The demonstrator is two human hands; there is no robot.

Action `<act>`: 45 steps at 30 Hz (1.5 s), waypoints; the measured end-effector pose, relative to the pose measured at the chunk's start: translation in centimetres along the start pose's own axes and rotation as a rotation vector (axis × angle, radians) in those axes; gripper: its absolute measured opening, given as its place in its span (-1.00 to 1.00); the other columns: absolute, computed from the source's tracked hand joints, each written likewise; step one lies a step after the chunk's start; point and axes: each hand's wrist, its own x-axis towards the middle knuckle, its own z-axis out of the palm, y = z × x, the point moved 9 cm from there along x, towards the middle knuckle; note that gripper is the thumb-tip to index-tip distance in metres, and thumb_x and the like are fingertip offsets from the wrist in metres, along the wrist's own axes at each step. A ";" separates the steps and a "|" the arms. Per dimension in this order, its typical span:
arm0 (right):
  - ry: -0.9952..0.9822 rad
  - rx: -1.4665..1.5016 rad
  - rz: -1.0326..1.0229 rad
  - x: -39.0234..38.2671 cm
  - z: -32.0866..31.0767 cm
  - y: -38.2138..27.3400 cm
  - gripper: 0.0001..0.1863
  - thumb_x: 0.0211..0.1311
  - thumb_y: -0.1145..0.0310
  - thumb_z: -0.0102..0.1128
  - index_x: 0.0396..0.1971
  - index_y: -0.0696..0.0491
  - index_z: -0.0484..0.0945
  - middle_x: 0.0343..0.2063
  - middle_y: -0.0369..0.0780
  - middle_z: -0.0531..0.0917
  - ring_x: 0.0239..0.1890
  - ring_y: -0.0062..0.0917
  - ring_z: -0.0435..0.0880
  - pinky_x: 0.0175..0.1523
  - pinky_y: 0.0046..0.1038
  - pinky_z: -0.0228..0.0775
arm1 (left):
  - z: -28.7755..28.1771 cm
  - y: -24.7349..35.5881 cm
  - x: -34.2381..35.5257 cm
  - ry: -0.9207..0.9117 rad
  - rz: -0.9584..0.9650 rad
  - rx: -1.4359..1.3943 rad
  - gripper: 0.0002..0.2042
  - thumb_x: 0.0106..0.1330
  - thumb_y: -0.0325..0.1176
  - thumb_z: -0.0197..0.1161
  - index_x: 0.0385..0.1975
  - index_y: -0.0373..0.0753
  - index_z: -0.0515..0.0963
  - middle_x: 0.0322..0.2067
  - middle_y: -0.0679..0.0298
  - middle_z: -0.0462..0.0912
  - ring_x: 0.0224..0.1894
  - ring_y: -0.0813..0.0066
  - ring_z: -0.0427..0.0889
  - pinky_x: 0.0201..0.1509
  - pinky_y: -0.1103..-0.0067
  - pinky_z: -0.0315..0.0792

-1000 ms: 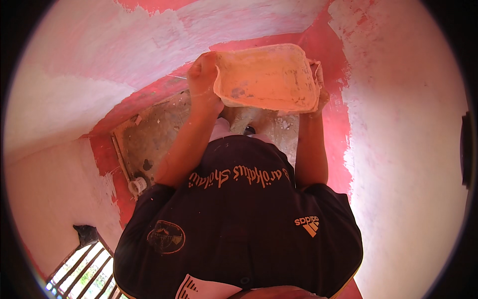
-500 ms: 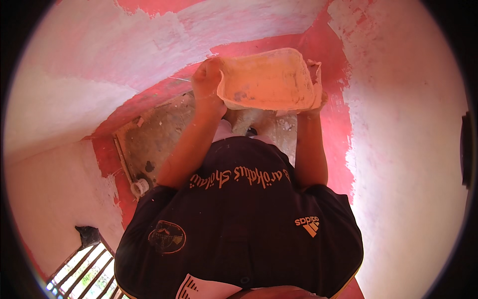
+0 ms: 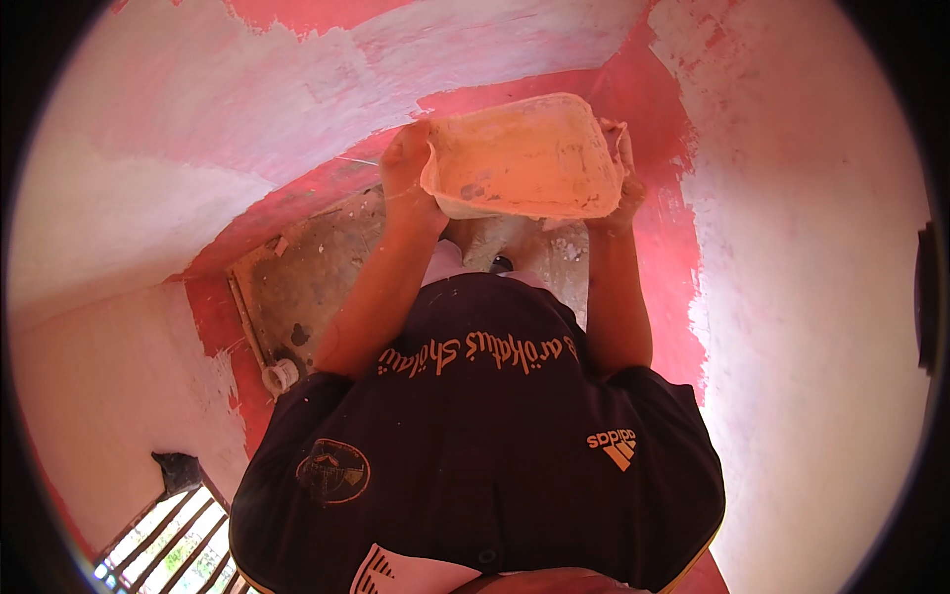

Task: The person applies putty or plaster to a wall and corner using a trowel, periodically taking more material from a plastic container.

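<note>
Held up in front of me, above the floor, is a shallow rectangular tub with rounded corners. Its inside looks orange-tinted and smeared with dried residue, with a few dark spots near the lower left. My left hand is closed on the tub's left end. At the opposite end my right hand grips the rim, its fingers partly hidden behind the tub. A ragged, crumpled edge stands up beside the right hand; whether it belongs to the tub I cannot tell.
Red walls partly coated in white close in on several sides. A stained floor lies below, with a white cylindrical container and a long thin stick along the left wall. A barred window is at lower left, near a black bag-like thing.
The tub has shifted slightly left and its tilt has changed a little. Both hands keep hold of it; more of my right hand's fingers shows now.
</note>
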 end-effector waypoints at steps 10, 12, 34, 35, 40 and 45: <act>0.032 0.068 0.024 0.1 -0.1 -0.4 -0.47 0.26 0.29 0.05 0.24 0.08 0.37 0.13 -0.20 0.49 0.28 -0.35 0.45 0.41 -0.22 0.29 | -0.5 -1.3 -0.2 0.102 -0.080 -0.033 -0.84 0.46 -0.34 0.11 -0.33 -0.27 0.54 -0.39 0.38 0.57 -0.35 0.63 0.56 -0.32 0.60 0.51; 0.000 0.030 0.015 0.2 0.1 -0.6 -0.47 0.25 0.25 0.08 0.22 0.09 0.39 0.08 -0.20 0.51 0.22 -0.36 0.49 0.38 -0.26 0.31 | -0.9 -1.5 -0.2 0.087 -0.075 0.007 -0.86 0.45 -0.36 0.11 -0.30 -0.27 0.54 -0.37 0.37 0.59 -0.33 0.62 0.58 -0.30 0.59 0.53; 0.014 -0.080 0.009 0.3 0.5 0.3 -0.50 0.23 0.34 0.12 0.19 0.09 0.42 0.00 -0.27 0.52 0.15 -0.42 0.55 0.29 -0.31 0.40 | -1.7 1.2 -0.9 0.226 -0.073 0.131 -0.77 0.45 -0.33 0.06 -0.31 -0.33 0.59 -0.43 0.40 0.59 -0.41 0.68 0.52 -0.35 0.64 0.44; 0.014 -0.089 0.007 0.2 0.5 0.3 -0.50 0.24 0.35 0.11 0.20 0.10 0.42 0.00 -0.27 0.52 0.15 -0.43 0.54 0.29 -0.32 0.39 | -1.6 0.5 -1.3 0.266 -0.197 -0.066 -0.77 0.45 -0.33 0.07 -0.31 -0.34 0.60 -0.43 0.41 0.58 -0.42 0.71 0.50 -0.37 0.66 0.41; 0.046 -0.089 -0.002 -0.2 0.5 0.2 -0.50 0.26 0.34 0.10 0.21 0.11 0.42 -0.05 -0.27 0.54 0.14 -0.45 0.54 0.28 -0.33 0.39 | -1.8 1.5 -1.7 0.264 -0.154 0.085 -0.77 0.44 -0.34 0.06 -0.34 -0.36 0.59 -0.44 0.38 0.58 -0.41 0.69 0.49 -0.34 0.64 0.40; 0.044 -0.108 -0.010 -0.3 0.4 -0.3 -0.50 0.26 0.37 0.11 0.22 0.11 0.42 -0.20 -0.26 0.56 -0.05 -0.49 0.53 0.15 -0.42 0.41 | -2.0 2.1 -1.8 0.227 -0.093 0.327 -0.75 0.43 -0.35 0.03 -0.35 -0.38 0.59 -0.43 0.36 0.59 -0.39 0.66 0.48 -0.31 0.62 0.41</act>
